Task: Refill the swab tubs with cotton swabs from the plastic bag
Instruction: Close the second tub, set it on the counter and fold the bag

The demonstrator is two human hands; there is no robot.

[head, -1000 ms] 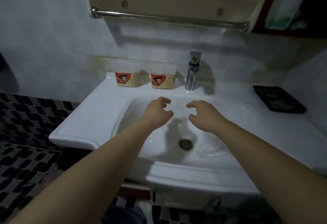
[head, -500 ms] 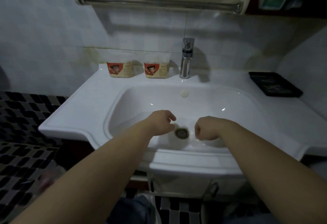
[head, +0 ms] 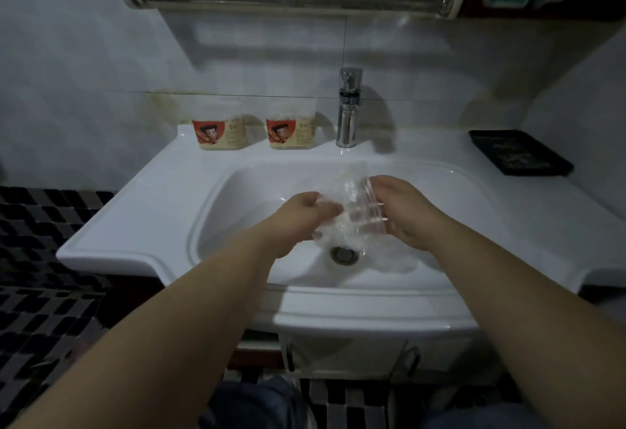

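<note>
Clear plastic bag (head: 352,211) held over the sink (head: 169,198) basin, above and just behind the drain (head: 345,254); left hand (head: 305,215) pinches the bag's left edge, fingers curled in; right hand (head: 403,211) grips the right side, fingers curled round the film; both hands touch the bag, none free; thin pale sticks show through the film near the right hand, likely the cotton swabs (head: 371,216), count unreadable; the swab tubs (head: 218,132) sit side by side on the back ledge, left of the faucet (head: 349,106), well apart from the hands; cannot tell if the tubs have lids on; black tray (head: 520,152) on the right ledge, not involved. Handling judgement: bag is very light, thin, floppy and crinkly, won't hold shape, film probably slick; best taken at the edges or mouth, one hand each side, to pull it open; squeezing the middle would likely bend the sticks; swabs are light and loose, prone to spill into the basin if the bag tips mouth-down here; probably safer to open it nearer the tubs.
</note>
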